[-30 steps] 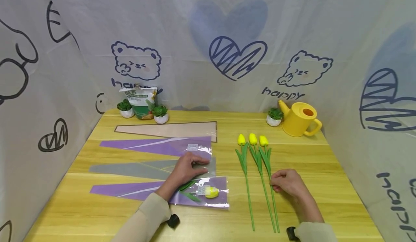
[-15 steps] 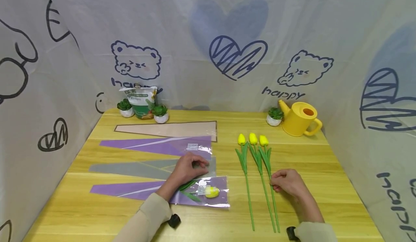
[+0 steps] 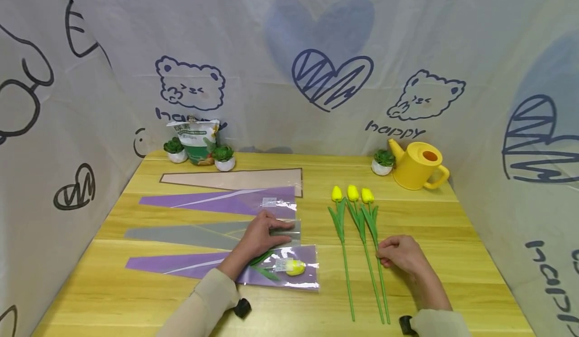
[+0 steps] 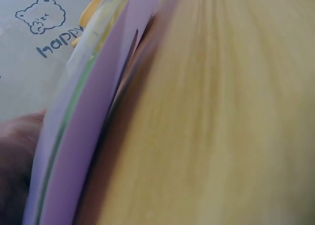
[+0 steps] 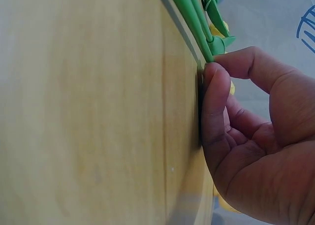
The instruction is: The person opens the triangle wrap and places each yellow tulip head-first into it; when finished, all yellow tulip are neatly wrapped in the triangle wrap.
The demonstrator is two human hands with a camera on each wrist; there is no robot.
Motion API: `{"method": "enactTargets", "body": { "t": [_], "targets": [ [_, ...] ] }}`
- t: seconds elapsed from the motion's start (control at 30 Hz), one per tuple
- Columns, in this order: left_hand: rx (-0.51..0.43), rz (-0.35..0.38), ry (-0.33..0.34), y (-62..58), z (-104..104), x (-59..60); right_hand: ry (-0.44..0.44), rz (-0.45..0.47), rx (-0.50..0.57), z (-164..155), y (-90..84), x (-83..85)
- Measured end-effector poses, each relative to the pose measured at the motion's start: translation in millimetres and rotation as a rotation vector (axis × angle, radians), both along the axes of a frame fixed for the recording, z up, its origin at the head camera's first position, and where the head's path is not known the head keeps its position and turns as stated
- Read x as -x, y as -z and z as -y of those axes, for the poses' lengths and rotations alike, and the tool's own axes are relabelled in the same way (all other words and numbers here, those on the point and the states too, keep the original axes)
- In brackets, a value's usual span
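Near the table's (image 3: 407,216) front right edge, my right hand (image 3: 400,255) pinches the rightmost tulip's stem (image 3: 381,281); my left hand (image 3: 260,236) presses flat on the grey sleeve (image 3: 181,235). Better to lift gently, keeping that sleeve steady.

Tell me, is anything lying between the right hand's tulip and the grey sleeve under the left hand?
Yes. Two more yellow tulips lie on the table between the right hand and the grey sleeve, which the left hand presses down.

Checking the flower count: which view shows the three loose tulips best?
The head view: all three loose tulips lie whole, side by side. The right wrist view shows only green stems by the fingers; the left wrist view shows none.
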State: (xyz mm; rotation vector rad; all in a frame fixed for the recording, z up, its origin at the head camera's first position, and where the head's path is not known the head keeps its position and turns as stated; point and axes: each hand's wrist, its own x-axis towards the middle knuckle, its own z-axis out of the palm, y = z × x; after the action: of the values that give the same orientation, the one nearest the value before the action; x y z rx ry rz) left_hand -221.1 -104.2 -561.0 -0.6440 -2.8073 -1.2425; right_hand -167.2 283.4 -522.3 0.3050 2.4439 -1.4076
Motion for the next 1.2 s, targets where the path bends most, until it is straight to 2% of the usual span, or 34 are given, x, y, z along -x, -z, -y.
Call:
{"method": "enactTargets", "body": {
  "t": [0.23, 0.57, 0.8, 0.93, 1.0, 1.07, 1.2],
  "targets": [
    [-0.095, -0.010, 0.008, 3.4, -0.5, 3.0, 0.007, -0.007, 0.006, -2.1, -1.2, -1.7],
    [-0.208, 0.087, -0.053, 2.4, 0.5, 3.1, -0.011, -0.007, -0.008, -2.3, -1.9, -0.2],
    [-0.277, 0.099, -0.028, 3.7, 5.4, 4.4, -0.008, -0.010, -0.016, -1.0, -2.3, 0.4],
    [-0.324, 0.121, -0.035, 3.3, 9.4, 4.4, -0.011, -0.013, -0.012, -0.6, -1.4, 0.3],
    [-0.311, 0.123, -0.034, 2.8, 10.0, 4.1, -0.010, -0.012, -0.008, -0.5, -0.7, 0.1],
    [-0.259, 0.110, -0.023, 2.4, 9.6, 3.8, -0.008, -0.013, -0.005, -0.3, -0.2, -0.1],
    [-0.126, 0.014, 0.014, 3.6, 6.6, 3.8, -0.006, -0.015, -0.002, 0.3, 0.4, -0.1]
  ]
}}
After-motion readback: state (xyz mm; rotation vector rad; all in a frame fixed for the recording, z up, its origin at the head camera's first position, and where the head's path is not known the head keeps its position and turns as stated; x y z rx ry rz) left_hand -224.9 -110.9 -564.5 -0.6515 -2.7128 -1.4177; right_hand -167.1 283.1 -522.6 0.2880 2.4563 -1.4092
